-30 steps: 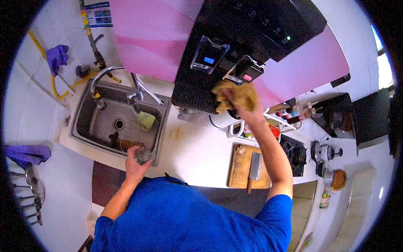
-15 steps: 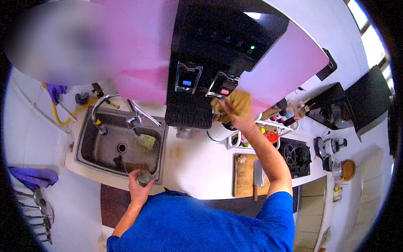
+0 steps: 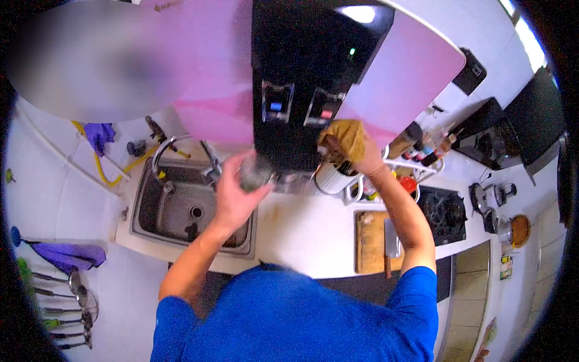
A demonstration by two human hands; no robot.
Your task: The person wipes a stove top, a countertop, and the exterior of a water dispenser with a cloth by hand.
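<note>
My left hand (image 3: 232, 196) is wrapped round a clear glass (image 3: 254, 174), blurred, in front of the left part of a black water dispenser (image 3: 301, 140). My right hand (image 3: 367, 155) grips a brown cloth (image 3: 348, 137) at the dispenser's lower right. Just below the cloth stands a white ribbed container (image 3: 330, 179) with dark contents at its mouth. The fingertips of my right hand are partly hidden by the cloth.
At left is a sink (image 3: 181, 208) with a faucet (image 3: 181, 142). A cutting board (image 3: 370, 241) with a cleaver (image 3: 392, 240) lies on the counter at right. Behind it are a rack (image 3: 422, 175) of bottles and a stove (image 3: 443, 214).
My left hand has carried the glass from the sink's front edge up and right toward the dispenser. My right hand still holds the cloth near the ribbed container. The view has shifted.
</note>
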